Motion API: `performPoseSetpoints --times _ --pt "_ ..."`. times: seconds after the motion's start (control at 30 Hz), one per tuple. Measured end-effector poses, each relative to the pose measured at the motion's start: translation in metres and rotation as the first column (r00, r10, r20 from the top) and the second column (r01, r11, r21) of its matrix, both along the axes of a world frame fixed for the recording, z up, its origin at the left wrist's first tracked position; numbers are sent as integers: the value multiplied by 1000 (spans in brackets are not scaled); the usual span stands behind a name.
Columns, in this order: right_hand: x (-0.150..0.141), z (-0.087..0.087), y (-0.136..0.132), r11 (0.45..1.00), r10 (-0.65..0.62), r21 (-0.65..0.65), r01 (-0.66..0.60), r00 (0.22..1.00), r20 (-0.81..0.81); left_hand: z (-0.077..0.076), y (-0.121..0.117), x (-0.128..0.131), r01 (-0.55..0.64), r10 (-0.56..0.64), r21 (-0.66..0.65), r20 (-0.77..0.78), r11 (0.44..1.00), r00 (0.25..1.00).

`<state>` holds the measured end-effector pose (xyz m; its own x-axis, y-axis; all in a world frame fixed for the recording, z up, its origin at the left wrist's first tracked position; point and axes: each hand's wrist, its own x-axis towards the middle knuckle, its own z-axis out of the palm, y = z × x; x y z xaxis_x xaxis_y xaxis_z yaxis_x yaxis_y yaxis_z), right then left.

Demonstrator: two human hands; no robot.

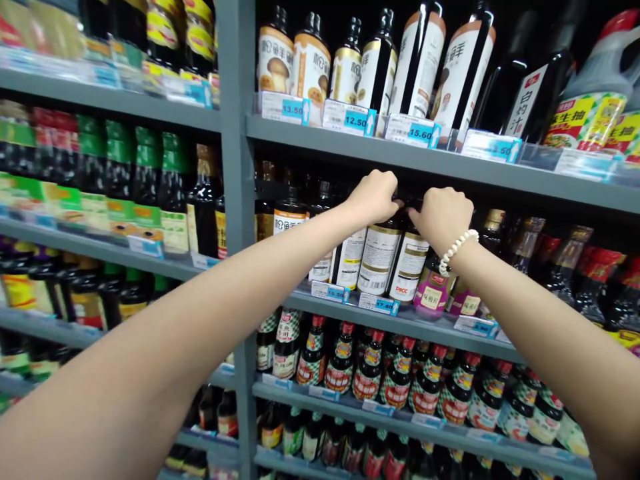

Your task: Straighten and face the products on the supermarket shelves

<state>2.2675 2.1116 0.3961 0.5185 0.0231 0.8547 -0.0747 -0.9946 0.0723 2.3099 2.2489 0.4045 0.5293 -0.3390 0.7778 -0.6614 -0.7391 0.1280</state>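
Head view, supermarket-type shelving with bottles. Both bare forearms extend forward into the right-hand bay; the left hand [375,197] and right hand [447,215] sit side by side at bottle-top height, slightly apart, fingers curled and thumbs turned toward each other. Left hand is over the upper end of a dark bottle with a white-and-gold back label [379,259]; right hand is at the upper end of the adjacent white-labelled bottle [409,270]. Bottle tops are largely masked by the hands, so cannot tell whether either grip is closed on a neck or merely resting there. Both bottles stand on the middle shelf [425,321], leaning somewhat in this tilted view, above a blue-and-white price tag [379,304] reading 17.60. A white coiled band [456,250] circles the right wrist. Just right of the pair: a purple-labelled bottle [431,290]. To the left, partly behind the left forearm: an orange-and-white-labelled bottle [290,220]. Upper shelf [350,143] carries further labelled bottles and a red-capped jug [595,93]. Below, a row of red-capped bottles [367,377]. Grey upright [240,200] separates the left bay, where green-topped bottles [173,180] stand.
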Motion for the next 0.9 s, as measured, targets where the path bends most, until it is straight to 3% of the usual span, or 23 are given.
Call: performPoseSetpoints --times 0.2,0.3,0.43,0.53,0.67,0.83,0.9 --pt "-5 11 5 990 -144 -30 141 974 -175 8 15 10 216 -208 100 -89 971 974" --pt "-7 21 1 990 -136 -17 137 949 -284 -2 14 6 158 -156 83 -32 984 987" --pt "-10 28 -2 1000 -13 7 17 922 -388 -19 8 -1 7 1 -79 104 997 995" --pt "-10 23 4 997 -57 37 71 953 -296 -24 4 -1 -4 20 -143 112 990 994" --pt "-7 12 10 979 -138 130 155 982 -130 -18 7 3 38 -35 -108 32 993 999" --pt "-2 15 3 984 -56 159 77 990 -129 -12 14 16 154 -153 14 -53 988 987" --pt "-2 20 -1 986 -14 162 41 986 -168 -14 13 18 167 -166 7 -35 986 985"
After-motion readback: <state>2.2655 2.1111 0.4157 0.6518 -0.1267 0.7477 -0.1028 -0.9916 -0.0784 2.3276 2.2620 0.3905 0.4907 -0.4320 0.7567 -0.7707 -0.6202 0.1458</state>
